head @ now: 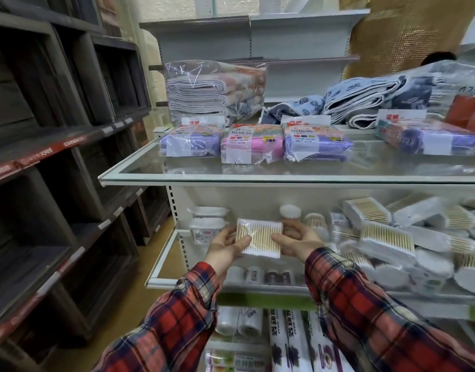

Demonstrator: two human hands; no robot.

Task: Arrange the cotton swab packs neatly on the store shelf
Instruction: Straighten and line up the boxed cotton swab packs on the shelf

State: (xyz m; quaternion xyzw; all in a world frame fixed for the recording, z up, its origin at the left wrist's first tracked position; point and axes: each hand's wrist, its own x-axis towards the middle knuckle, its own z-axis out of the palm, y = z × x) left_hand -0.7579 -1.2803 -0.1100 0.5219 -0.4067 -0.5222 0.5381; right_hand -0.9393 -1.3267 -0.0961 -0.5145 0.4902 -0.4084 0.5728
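A flat rectangular pack of wooden cotton swabs (260, 236) is held above the left part of the middle glass shelf (164, 257). My left hand (227, 247) grips its left edge, thumb across the front. My right hand (298, 238) grips its right edge, thumb on the front. To the right lies a loose heap of similar swab packs (386, 237) and round swab tubs (467, 275). Two stacked white tubs (208, 221) stand at the shelf's back left, and a round swab container (290, 212) is behind the held pack.
The upper glass shelf (177, 175) carries bagged purple and pink packs (251, 146) and folded towels (215, 89). Dark wooden crates (56, 130) line the left side. Rolls of plastic wrap (284, 339) sit on the shelf below my arms. A person's head (439, 58) shows behind the shelf.
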